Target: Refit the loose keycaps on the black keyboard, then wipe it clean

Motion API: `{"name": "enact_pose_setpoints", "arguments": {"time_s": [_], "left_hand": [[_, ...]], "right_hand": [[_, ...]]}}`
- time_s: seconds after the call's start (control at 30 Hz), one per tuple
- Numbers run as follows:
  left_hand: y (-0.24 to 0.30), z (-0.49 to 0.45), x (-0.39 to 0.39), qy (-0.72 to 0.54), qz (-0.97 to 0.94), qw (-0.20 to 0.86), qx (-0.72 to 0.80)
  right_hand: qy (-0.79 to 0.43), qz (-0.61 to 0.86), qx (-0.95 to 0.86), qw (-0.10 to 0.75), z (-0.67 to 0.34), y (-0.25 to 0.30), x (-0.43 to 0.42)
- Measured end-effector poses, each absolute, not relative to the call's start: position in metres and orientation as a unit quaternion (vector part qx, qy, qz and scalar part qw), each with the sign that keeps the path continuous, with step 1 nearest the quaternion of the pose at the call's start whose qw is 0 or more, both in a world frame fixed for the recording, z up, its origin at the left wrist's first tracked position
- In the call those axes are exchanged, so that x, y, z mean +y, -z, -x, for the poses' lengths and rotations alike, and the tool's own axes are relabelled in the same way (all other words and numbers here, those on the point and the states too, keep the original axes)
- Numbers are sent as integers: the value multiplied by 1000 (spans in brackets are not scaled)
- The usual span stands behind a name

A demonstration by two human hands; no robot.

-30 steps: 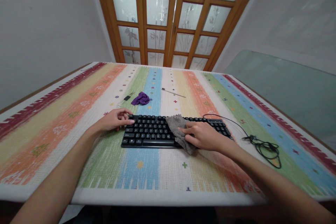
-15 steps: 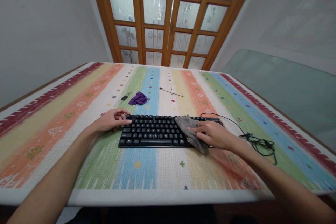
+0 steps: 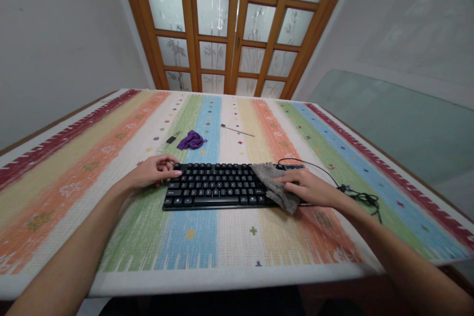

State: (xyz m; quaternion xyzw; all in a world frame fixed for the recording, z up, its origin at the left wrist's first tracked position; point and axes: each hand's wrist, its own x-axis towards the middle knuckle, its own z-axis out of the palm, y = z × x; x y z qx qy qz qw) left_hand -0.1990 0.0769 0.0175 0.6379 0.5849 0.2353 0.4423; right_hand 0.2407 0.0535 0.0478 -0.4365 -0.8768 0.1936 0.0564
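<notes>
Keyboard point(image 3: 218, 185) on the worktop point(image 3: 129, 237); wiping appears under way, the remainder unclear. My right hand point(image 3: 303, 185), reaching palm-down from near right, has its grip part-closed on the cloth point(image 3: 269, 180), over the keyboard's right part. My left hand point(image 3: 157, 170), loosely curled, thumbs the far left corner.

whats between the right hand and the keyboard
In the head view, a gray cloth lies between the right hand and the black keyboard, covering some of its keys.
</notes>
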Motion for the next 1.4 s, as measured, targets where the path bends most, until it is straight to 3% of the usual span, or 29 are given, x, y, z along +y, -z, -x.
{"name": "enact_pose_setpoints", "arguments": {"time_s": [0.2, 0.33, 0.53, 0.8, 0.97, 1.4], "left_hand": [[-15, 201, 78, -236, -643, 444, 578], [-16, 200, 78, -237, -642, 440, 582], [-16, 198, 77, -242, -642, 423, 592], [-17, 198, 80, -267, -671, 372, 582], [-16, 200, 85, -277, -680, 367, 571], [-10, 201, 82, -261, -653, 403, 586]], "right_hand": [[-188, 505, -818, 202, -252, -70, 68], [-175, 501, -813, 237, -232, -77, 74], [-168, 316, -915, 185, -151, -68, 70], [-25, 194, -977, 86, -45, -62, 62], [-6, 192, -981, 19, -12, -50, 65], [33, 219, -974, -41, -18, -56, 58]]}}
